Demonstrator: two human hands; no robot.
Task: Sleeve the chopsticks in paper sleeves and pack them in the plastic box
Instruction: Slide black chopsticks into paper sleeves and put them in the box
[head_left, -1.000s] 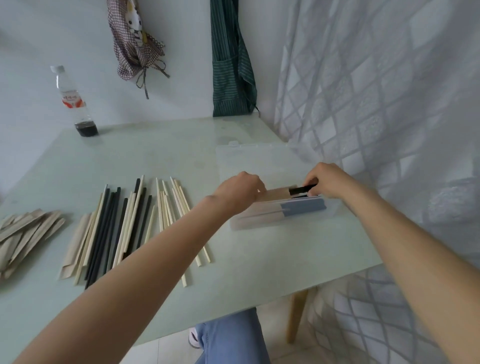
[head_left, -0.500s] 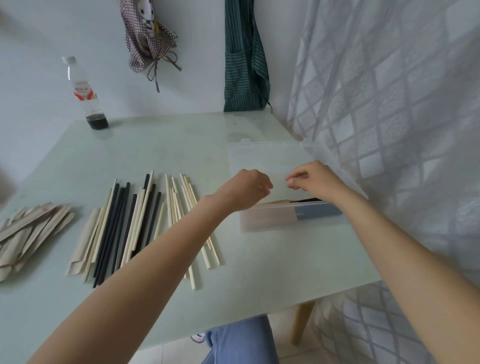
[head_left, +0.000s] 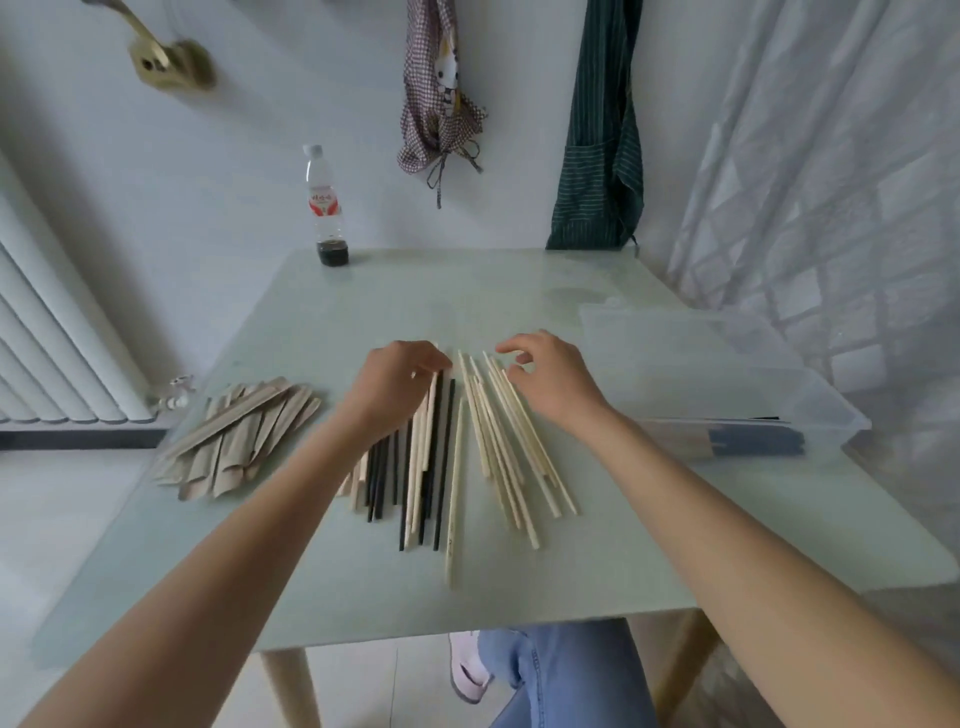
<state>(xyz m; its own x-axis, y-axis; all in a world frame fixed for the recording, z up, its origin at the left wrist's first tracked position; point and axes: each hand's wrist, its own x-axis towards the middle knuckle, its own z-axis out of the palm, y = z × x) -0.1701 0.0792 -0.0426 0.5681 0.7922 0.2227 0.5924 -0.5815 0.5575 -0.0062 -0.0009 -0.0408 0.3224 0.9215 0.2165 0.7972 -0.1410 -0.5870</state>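
Glass-topped desk (head_left: 675, 545) carries a clear plastic box (head_left: 810, 395) at right with sleeved chopsticks (head_left: 727, 441) inside, paper sleeves (head_left: 234, 436) piled left, loose chopsticks (head_left: 467, 457) in the middle. Left hand (head_left: 400, 384) curls onto the dark ones; right hand (head_left: 550, 379) hovers loosely spread above the pale ones.

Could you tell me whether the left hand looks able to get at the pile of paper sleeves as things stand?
Probably yes. The paper sleeves lie uncovered on the table, just to the left of the left hand, with nothing between them; that hand rests on the loose chopsticks.
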